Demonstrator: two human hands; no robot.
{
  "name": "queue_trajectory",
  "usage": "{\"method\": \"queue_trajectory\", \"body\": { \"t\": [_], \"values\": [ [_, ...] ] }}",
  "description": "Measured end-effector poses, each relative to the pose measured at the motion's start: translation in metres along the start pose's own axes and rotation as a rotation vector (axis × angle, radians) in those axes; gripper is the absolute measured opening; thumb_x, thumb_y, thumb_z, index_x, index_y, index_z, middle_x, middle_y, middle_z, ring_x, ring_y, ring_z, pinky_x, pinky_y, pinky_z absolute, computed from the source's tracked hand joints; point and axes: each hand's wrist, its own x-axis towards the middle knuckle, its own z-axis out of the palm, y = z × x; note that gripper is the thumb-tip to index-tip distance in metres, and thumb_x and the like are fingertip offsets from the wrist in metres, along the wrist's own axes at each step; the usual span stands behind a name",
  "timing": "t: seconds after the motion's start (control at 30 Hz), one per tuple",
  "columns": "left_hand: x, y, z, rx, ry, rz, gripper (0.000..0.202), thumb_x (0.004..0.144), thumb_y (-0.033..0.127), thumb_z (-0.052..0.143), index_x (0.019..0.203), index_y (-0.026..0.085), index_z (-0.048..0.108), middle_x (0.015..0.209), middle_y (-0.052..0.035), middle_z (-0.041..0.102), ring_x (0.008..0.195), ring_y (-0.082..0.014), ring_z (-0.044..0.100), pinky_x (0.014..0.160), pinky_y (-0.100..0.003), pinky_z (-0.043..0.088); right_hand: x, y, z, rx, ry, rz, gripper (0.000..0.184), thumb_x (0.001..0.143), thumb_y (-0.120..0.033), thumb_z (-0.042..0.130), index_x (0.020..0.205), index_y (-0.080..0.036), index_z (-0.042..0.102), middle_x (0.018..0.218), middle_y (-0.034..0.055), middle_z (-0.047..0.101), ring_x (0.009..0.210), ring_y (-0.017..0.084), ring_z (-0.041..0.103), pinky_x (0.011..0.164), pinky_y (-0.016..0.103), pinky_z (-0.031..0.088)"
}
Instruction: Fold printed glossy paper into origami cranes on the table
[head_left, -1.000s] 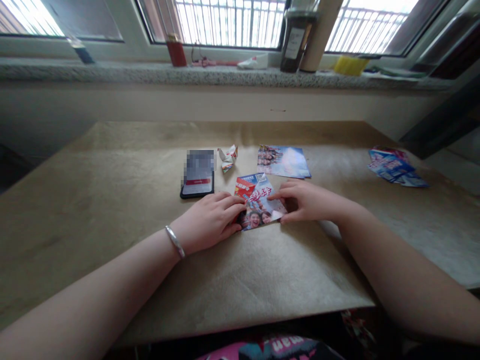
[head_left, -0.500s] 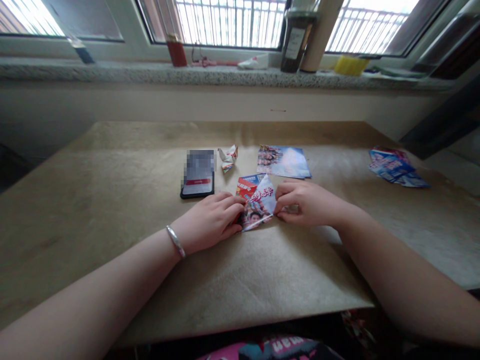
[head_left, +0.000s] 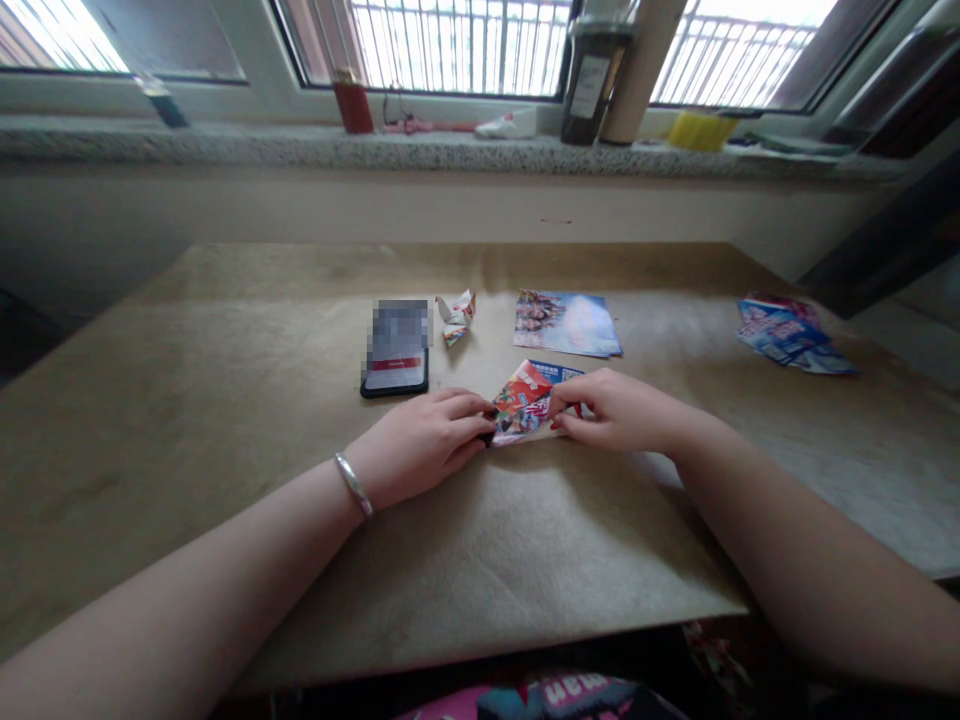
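A colourful printed paper square lies folded over on the brown table between my hands. My left hand, with a silver bracelet on the wrist, pinches its left corner with closed fingers. My right hand pinches its right side with thumb and fingers pressed together. The fold runs along the near edge, low against the table.
A black phone lies just beyond my left hand. A small folded paper figure and a flat printed sheet lie farther back. More printed sheets lie far right. The windowsill holds a red cup, a dark jar and a yellow object.
The paper lay flat a second ago. My right hand lifted its right side and folded it over toward the left, so the sheet now looks smaller and doubled. My left hand stayed put.
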Motion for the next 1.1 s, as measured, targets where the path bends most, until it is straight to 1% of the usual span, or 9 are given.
{"method": "queue_trajectory", "body": {
  "t": [0.1,0.23,0.37,0.53,0.67,0.8,0.9,1.0,1.1],
  "values": [
    [-0.001,0.000,-0.001,0.008,-0.014,-0.017,0.027,0.093,0.024,0.045,0.111,0.019,0.064,0.108,-0.0080,0.063,0.097,-0.0186,0.059,0.086,-0.035,0.053,0.001,0.002,0.001,0.040,0.003,0.058,0.015,0.082,-0.024,0.047,0.075,-0.018,0.059,0.061,-0.0020,0.056,0.052,0.009,0.046,0.051,0.022,0.030],
    [-0.001,0.000,-0.003,0.017,-0.037,-0.001,0.028,0.092,0.023,0.047,0.114,0.018,0.064,0.109,-0.0078,0.064,0.100,-0.0195,0.058,0.088,-0.036,0.052,0.002,0.002,0.002,0.081,0.013,0.078,0.017,0.084,-0.028,0.046,0.073,-0.019,0.056,0.059,-0.0029,0.052,0.052,0.009,0.043,0.051,0.022,0.030],
    [-0.002,-0.001,-0.005,0.043,-0.040,0.029,0.029,0.092,0.023,0.046,0.116,0.019,0.063,0.112,-0.0075,0.065,0.101,-0.0192,0.059,0.088,-0.035,0.052,0.005,0.004,0.005,0.103,0.039,0.134,0.018,0.085,-0.030,0.046,0.075,-0.019,0.056,0.061,-0.0022,0.057,0.053,0.010,0.047,0.051,0.022,0.031],
    [-0.002,-0.002,-0.004,0.103,-0.022,0.071,0.031,0.095,0.023,0.040,0.117,0.019,0.062,0.113,-0.0078,0.066,0.100,-0.0188,0.060,0.086,-0.035,0.054,0.009,0.009,0.012,0.013,0.089,0.182,0.017,0.086,-0.031,0.047,0.083,-0.021,0.061,0.067,-0.0009,0.062,0.056,0.012,0.051,0.051,0.023,0.029],
    [-0.002,-0.002,-0.001,0.103,-0.016,0.058,0.032,0.095,0.022,0.040,0.120,0.018,0.060,0.117,-0.0074,0.064,0.104,-0.0194,0.058,0.089,-0.036,0.053,0.011,0.009,0.014,-0.064,0.112,0.221,0.017,0.086,-0.032,0.048,0.079,-0.022,0.059,0.069,-0.0002,0.064,0.058,0.013,0.052,0.052,0.023,0.029],
    [-0.003,-0.002,0.001,0.082,-0.031,0.026,0.040,0.091,0.023,0.047,0.130,0.016,0.049,0.123,-0.0086,0.060,0.107,-0.0210,0.055,0.090,-0.037,0.051,0.011,0.011,0.013,-0.158,0.153,0.241,0.017,0.085,-0.032,0.048,0.077,-0.022,0.058,0.071,0.0004,0.064,0.059,0.013,0.051,0.053,0.024,0.029],
    [-0.004,-0.001,0.001,0.073,-0.050,0.025,0.049,0.089,0.025,0.052,0.136,0.017,0.042,0.127,-0.0092,0.058,0.109,-0.0220,0.053,0.091,-0.038,0.050,0.011,0.014,0.014,-0.211,0.170,0.228,0.018,0.085,-0.032,0.047,0.076,-0.021,0.058,0.075,0.0018,0.065,0.063,0.014,0.053,0.056,0.024,0.031],
    [-0.003,0.000,0.000,0.087,-0.072,0.057,0.047,0.089,0.026,0.051,0.135,0.019,0.043,0.130,-0.0082,0.056,0.111,-0.0233,0.052,0.093,-0.040,0.048,0.011,0.015,0.015,-0.245,0.179,0.222,0.017,0.085,-0.030,0.048,0.076,-0.020,0.057,0.080,0.0028,0.066,0.067,0.015,0.055,0.058,0.025,0.032],
    [-0.003,0.001,-0.002,0.100,-0.095,0.057,0.044,0.090,0.027,0.050,0.133,0.019,0.046,0.131,-0.0072,0.054,0.112,-0.0244,0.051,0.094,-0.040,0.047,0.012,0.014,0.015,-0.264,0.165,0.241,0.013,0.084,-0.029,0.049,0.078,-0.020,0.057,0.083,0.0035,0.067,0.071,0.016,0.056,0.058,0.025,0.032]
  ]
}}
